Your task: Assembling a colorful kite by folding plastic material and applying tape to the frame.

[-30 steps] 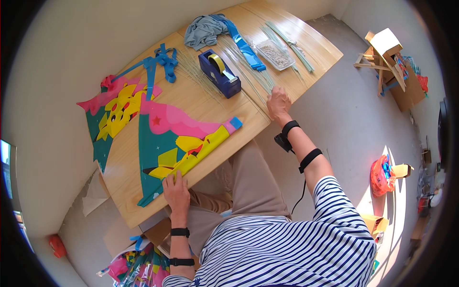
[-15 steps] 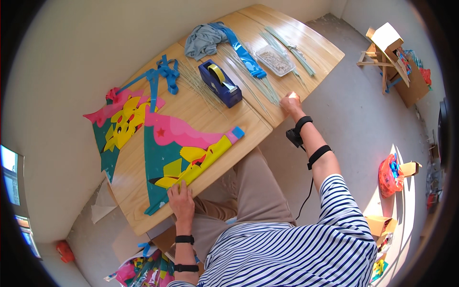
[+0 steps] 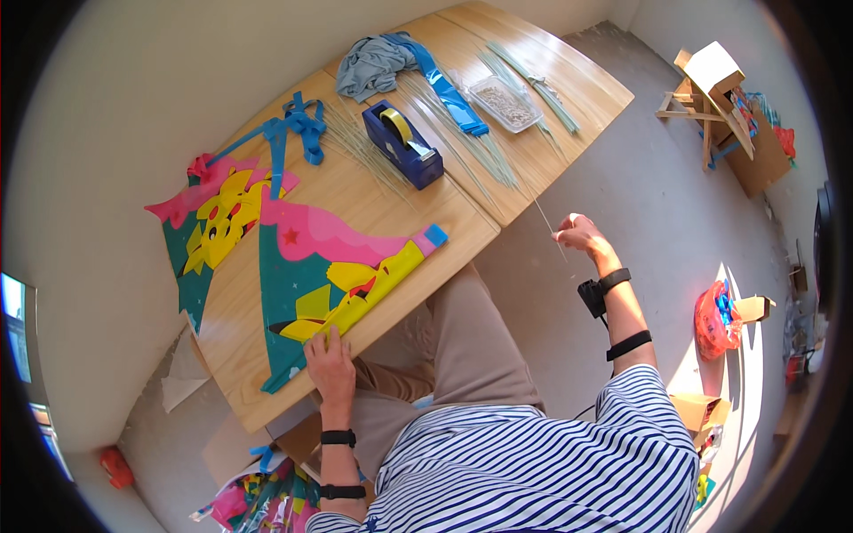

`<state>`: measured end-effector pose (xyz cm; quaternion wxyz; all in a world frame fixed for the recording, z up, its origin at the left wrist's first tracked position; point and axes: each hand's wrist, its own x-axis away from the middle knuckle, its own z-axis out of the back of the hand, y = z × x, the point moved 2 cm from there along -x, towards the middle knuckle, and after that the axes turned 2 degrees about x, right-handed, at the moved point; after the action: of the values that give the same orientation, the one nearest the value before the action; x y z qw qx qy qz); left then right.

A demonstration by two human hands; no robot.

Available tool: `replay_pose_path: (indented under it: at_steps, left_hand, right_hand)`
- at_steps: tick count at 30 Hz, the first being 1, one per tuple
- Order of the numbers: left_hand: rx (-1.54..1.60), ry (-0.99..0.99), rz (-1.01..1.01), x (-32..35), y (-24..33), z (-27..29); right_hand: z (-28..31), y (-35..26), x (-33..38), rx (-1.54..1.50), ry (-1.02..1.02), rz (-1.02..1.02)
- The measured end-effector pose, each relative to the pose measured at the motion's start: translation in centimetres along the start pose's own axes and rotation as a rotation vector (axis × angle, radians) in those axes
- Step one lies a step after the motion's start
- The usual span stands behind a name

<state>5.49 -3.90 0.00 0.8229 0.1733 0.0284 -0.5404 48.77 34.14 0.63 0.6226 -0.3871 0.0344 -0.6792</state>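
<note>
The kite (image 3: 333, 266) lay flat along the desk's (image 3: 498, 191) near edge under the left hand (image 3: 330, 364), unframed as yet, while the right hand's (image 3: 579, 235) fingers pinched one thin stick (image 3: 546, 222) off the right edge.

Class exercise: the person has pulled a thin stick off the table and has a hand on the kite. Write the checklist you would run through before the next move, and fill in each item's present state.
1. Right hand pinches the thin stick: ok, the stick runs up from the fingers.
2. Stick free of the stick bundle: ok, it is held off the table edge.
3. Left hand flat on the kite: ok, it presses the near edge.
4. Kite lies flat on the table: ok.
5. Tape dispenser close by: ok, just behind the kite.
6. Stick straight and unbroken: cannot tell, too thin to judge.
</note>
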Motion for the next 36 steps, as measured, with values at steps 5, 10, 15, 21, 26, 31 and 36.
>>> replay_pose_path:
  at_steps: [5,10,15,21,26,31,36]
  left_hand:
    - [0.028,-0.021,0.017,-0.6,0.3,0.1]
    - [0.012,0.007,0.029,-0.5,0.3,-0.1]
    - [-0.003,0.03,0.029,0.2,0.1,-0.4]
    - [0.025,0.039,0.024,-0.5,0.2,-0.3]
    - [0.028,0.096,0.078,-0.5,0.7,-0.5]
    - [-0.003,0.135,0.084,0.0,0.4,-1.0]
    - [-0.015,0.151,0.097,0.5,0.5,-1.7]
  right_hand:
    - [-3.3,-4.0,-4.1,-0.327,0.264,0.035]
    - [-3.9,-0.4,-2.4,-0.229,0.449,0.184]
    - [-5.6,3.4,5.4,-0.561,0.025,-0.12]
    - [-5.6,-1.9,-1.0,-0.591,0.277,0.125]
    - [-6.9,2.4,1.5,-0.634,0.31,0.078]
    - [-11.0,6.3,9.6,-0.768,0.239,0.168]
    - [-14.3,-3.3,12.4,-0.446,0.176,0.698]
